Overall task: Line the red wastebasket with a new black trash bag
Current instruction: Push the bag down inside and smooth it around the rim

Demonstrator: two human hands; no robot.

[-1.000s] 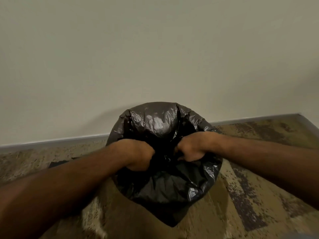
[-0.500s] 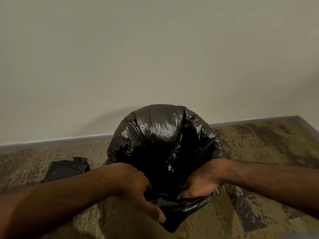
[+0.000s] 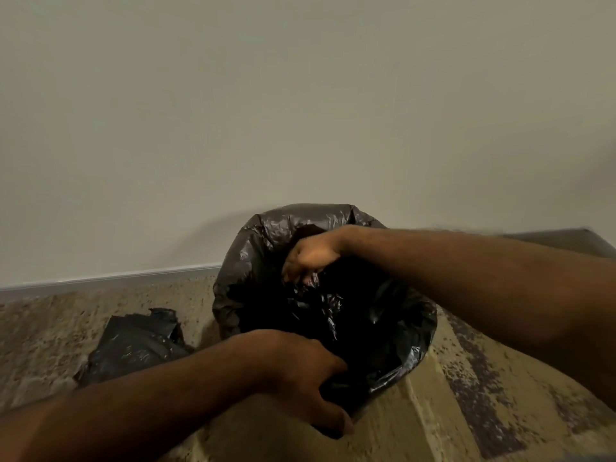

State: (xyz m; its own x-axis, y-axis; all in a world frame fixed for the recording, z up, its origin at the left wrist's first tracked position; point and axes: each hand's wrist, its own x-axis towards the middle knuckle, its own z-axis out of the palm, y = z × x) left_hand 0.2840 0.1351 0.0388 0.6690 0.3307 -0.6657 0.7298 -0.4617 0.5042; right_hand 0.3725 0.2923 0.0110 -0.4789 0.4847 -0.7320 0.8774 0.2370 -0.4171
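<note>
A shiny black trash bag (image 3: pixel 253 261) is draped over a round wastebasket that stands on the carpet against the wall. The bag covers the basket entirely, so no red shows. My left hand (image 3: pixel 300 378) grips the bag's plastic at the near rim, thumb outside and fingers over the edge. My right hand (image 3: pixel 310 255) reaches across the opening and pinches a fold of the bag inside, toward the far rim. The bag's inside is dark and crumpled.
A second crumpled black bag (image 3: pixel 133 345) lies on the patterned carpet (image 3: pixel 466 395) to the left of the basket. A plain wall with a grey baseboard (image 3: pixel 116 278) rises right behind the basket.
My right hand has moved from the near right rim across to the far side of the opening. My left hand has shifted right along the near rim. The view has tilted left.
</note>
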